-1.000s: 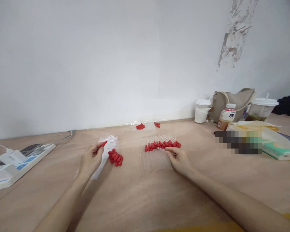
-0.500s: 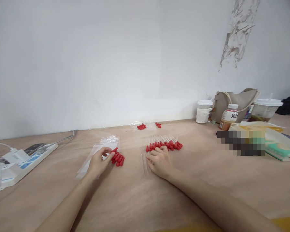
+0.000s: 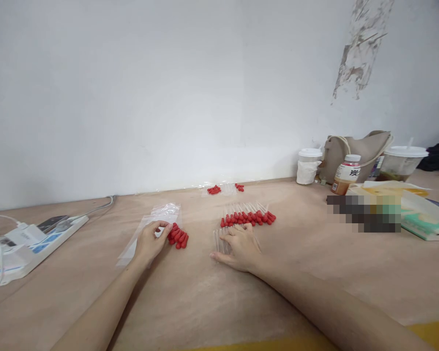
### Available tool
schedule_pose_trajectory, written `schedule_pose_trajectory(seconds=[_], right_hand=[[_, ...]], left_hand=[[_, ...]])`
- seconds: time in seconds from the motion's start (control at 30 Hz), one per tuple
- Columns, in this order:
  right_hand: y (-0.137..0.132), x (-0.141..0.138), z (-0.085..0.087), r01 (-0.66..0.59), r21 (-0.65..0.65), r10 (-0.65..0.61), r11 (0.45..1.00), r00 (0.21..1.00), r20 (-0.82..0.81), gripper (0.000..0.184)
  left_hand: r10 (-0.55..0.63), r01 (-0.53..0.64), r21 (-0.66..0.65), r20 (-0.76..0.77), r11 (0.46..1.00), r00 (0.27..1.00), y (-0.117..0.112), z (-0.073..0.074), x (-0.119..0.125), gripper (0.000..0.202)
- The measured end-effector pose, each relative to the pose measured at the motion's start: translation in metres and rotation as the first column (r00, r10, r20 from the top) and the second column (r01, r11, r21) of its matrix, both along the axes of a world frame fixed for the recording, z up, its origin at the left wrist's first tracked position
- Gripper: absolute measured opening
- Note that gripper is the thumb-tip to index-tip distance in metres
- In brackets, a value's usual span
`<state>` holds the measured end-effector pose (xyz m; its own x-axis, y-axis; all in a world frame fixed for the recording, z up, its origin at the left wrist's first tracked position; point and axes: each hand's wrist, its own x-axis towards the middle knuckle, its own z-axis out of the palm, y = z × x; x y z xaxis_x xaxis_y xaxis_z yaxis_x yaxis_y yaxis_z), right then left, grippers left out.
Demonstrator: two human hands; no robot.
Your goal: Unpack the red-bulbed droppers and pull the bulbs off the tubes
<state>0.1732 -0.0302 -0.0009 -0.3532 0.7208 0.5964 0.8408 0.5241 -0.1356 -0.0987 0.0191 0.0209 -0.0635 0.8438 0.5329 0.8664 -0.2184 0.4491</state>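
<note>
My left hand (image 3: 150, 242) has its thumb and forefinger pinched at a red rubber bulb (image 3: 174, 226), at the top of a small pile of red rubber bulbs (image 3: 179, 238). My right hand (image 3: 241, 247) lies low over a row of thin clear glass tubes (image 3: 217, 239), fingers apart and thumb stretched to the left; part of the tubes is hidden beneath it. Just beyond, several glass droppers with red bulbs (image 3: 249, 218) are laid side by side, bulbs toward me.
Clear plastic bags (image 3: 146, 229) lie left of the pile. More red bulbs (image 3: 214, 189) sit near the wall. A power strip (image 3: 40, 248) with chargers is at the left. A lidded cup (image 3: 309, 165), a bottle (image 3: 346, 174) and a grey bag (image 3: 364, 158) stand at the right.
My right hand has spread its thumb out to the left over the glass tubes. The bulb at my left fingertips has tilted and sits closer to the pile.
</note>
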Motion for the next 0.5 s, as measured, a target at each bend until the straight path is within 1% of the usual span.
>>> schedule_pose_trajectory(seconds=[0.1, 0.17, 0.23, 0.3, 0.33, 0.4, 0.47, 0.5], right_hand=[[0.002, 0.002, 0.002, 0.051, 0.037, -0.049, 0.998, 0.997, -0.053, 0.042], [0.005, 0.008, 0.008, 0.081, 0.057, -0.075, 0.995, 0.992, -0.099, 0.037], [0.008, 0.02, 0.015, 0.11, 0.071, -0.1, 0.991, 0.985, -0.139, 0.032], [0.012, 0.036, 0.02, 0.138, 0.067, -0.126, 0.988, 0.979, -0.161, 0.028], [0.014, 0.046, 0.021, 0.15, 0.059, -0.139, 0.987, 0.976, -0.166, 0.027], [0.017, 0.065, 0.018, 0.185, 0.05, -0.174, 0.981, 0.97, -0.169, 0.026], [0.018, 0.082, 0.012, 0.232, 0.047, -0.221, 0.971, 0.96, -0.17, 0.027], [0.017, 0.09, 0.008, 0.257, 0.044, -0.245, 0.966, 0.953, -0.177, 0.027]], left_hand=[[0.031, -0.031, 0.054, 0.004, 0.998, 1.0, 0.0, 0.0, -0.003, 0.031], [0.053, -0.052, 0.134, -0.006, 0.99, 0.999, -0.002, 0.002, -0.003, 0.03], [0.047, -0.034, 0.236, -0.049, 0.971, 0.998, -0.006, 0.006, 0.002, 0.026], [0.004, 0.027, 0.294, -0.105, 0.955, 0.995, -0.012, 0.012, 0.012, 0.022], [-0.035, 0.073, 0.293, -0.132, 0.953, 0.991, -0.015, 0.014, 0.02, 0.02], [-0.147, 0.192, 0.242, -0.195, 0.951, 0.97, -0.018, 0.018, 0.039, 0.018], [-0.258, 0.297, 0.141, -0.245, 0.944, 0.935, -0.016, 0.02, 0.061, 0.019], [-0.298, 0.325, 0.077, -0.248, 0.942, 0.922, -0.013, 0.021, 0.072, 0.019]])
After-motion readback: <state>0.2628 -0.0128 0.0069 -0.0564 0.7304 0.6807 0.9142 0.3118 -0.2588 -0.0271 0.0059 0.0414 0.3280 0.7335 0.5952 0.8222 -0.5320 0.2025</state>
